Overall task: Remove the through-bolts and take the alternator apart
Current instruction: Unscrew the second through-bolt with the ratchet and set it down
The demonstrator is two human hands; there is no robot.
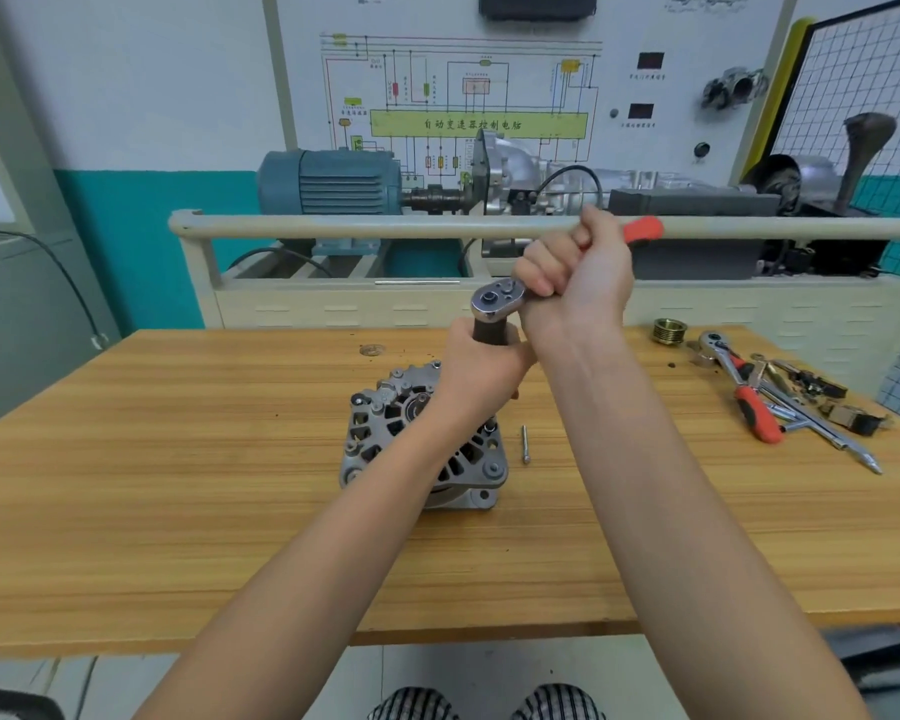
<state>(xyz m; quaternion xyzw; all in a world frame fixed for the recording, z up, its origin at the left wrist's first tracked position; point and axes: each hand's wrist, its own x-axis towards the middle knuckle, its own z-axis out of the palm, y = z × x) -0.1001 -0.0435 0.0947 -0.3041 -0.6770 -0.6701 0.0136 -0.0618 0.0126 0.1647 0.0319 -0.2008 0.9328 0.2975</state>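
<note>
One grey cast-metal alternator (421, 439) is seen standing near the middle of the light wooden worktop (178, 485), its vented end facing up. One loose silver through-bolt (525, 444) lies just beside it, on the side toward the worktop's right edge.

Two bare forearms are stretched forward over the near edge. The left hand (481, 368) is held above the alternator, its fingers wrapped around a dark cylindrical socket (489, 335) that hangs below the chrome head of one ratchet wrench with a red handle (500, 296). The right hand (575, 272) is raised higher and crossed over the left wrist, its fingers clamped on the wrench handle, whose red end pokes out behind the knuckles.

Near the far right corner, one ribbed brass-coloured pulley (669, 331) is set. Beside it a second red-handled ratchet (739, 387) lies in a heap with a chrome bar (822, 433) and small dark parts (827, 402), too jumbled to be counted.
</note>
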